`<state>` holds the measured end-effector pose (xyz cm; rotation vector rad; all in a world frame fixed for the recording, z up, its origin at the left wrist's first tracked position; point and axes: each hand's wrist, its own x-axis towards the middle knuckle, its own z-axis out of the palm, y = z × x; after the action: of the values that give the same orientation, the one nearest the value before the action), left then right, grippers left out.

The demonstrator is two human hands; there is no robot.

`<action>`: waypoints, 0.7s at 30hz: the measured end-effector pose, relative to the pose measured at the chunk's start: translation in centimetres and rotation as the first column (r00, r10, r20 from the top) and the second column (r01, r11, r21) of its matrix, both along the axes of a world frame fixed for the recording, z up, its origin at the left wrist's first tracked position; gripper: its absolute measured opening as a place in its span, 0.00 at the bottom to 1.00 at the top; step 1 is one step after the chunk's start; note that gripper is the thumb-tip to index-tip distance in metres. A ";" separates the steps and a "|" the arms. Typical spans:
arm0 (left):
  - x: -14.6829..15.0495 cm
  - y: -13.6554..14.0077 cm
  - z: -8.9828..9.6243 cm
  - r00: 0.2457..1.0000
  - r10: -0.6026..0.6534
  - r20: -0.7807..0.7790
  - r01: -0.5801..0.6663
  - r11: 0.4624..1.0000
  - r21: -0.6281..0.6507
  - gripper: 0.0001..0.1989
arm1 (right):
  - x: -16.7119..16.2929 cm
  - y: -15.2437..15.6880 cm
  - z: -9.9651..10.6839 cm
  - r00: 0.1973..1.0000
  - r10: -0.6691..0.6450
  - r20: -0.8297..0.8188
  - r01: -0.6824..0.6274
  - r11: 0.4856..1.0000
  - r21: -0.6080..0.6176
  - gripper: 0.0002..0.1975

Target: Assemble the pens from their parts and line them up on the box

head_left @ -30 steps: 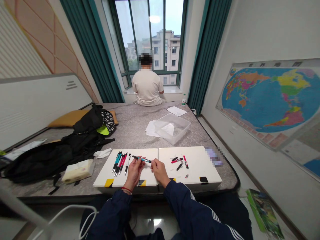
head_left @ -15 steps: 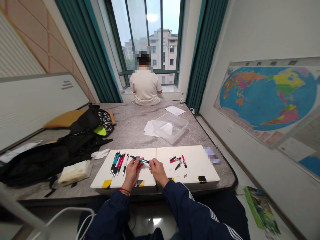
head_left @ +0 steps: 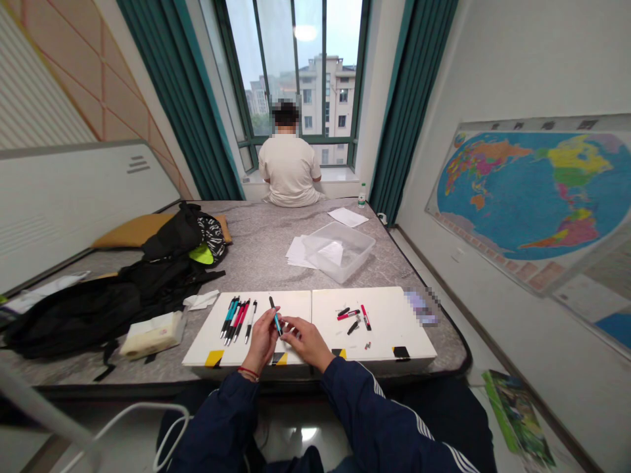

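Observation:
A blue and black pen (head_left: 275, 317) is held over the white board by my left hand (head_left: 263, 340), its fingers closed around the barrel. The pen stands steeply, its black end pointing up and away from me. At its lower end are the bent fingertips of my right hand (head_left: 307, 341), closed on the pen there. Left of my hands lies a row of blue and red pens (head_left: 236, 320), with a white and black pen (head_left: 251, 323) beside it. Loose red and black pen parts (head_left: 349, 316) lie to the right, with tiny pieces near them.
The white board (head_left: 290, 299) lies at the bed-like surface's near edge. Behind it are a clear plastic box (head_left: 345, 259) and papers (head_left: 300, 253). A tissue pack (head_left: 152, 334) and black backpack (head_left: 73, 315) lie left. A person (head_left: 290, 167) sits by the window, facing away.
The pen has turned from nearly level to steeply upright. My right hand has shifted from a fist-like grip at its right end to fingertips at its lower end.

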<state>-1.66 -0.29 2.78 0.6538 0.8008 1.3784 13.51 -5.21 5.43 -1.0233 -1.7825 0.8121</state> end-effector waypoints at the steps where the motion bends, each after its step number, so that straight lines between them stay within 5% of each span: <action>1: 0.0 0.0 -0.1 1.000 0.004 -0.022 -0.004 1.000 0.000 0.19 | 0.0 -0.1 0.0 1.000 0.012 0.007 -0.012 1.000 0.005 0.22; 14: 0.6 -0.7 1.0 0.984 -0.065 -0.164 0.070 0.997 0.022 0.21 | -0.2 0.0 -0.2 0.998 -0.011 0.066 0.010 1.000 0.018 0.30; 21: 0.8 -1.2 1.6 0.961 -0.035 -0.274 0.069 0.991 0.115 0.18 | -0.3 -0.1 0.1 0.984 -0.152 0.095 0.152 0.988 0.007 0.14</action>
<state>-0.86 -1.54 4.36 0.9701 0.9130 1.3134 13.19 -5.32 5.50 -1.2005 -1.7591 0.6781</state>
